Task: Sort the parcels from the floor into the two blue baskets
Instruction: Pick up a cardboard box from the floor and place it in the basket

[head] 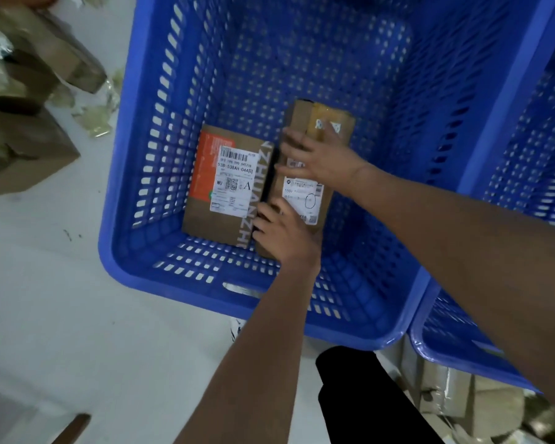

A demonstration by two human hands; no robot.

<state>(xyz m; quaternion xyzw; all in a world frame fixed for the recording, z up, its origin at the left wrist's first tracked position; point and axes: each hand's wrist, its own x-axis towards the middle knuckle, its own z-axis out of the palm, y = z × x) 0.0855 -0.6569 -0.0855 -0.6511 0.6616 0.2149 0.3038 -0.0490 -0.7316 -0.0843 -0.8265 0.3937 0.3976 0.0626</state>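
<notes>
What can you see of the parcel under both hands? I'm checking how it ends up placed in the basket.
The long brown parcel is a narrow cardboard box with yellowish tape over its far end and a white printed label near the middle. It lies on the floor of the large blue basket, right beside the wider box with the orange stripe, apparently touching it. The left hand grips its near end and the right hand presses flat on top. The label text is too blurred to read.
</notes>
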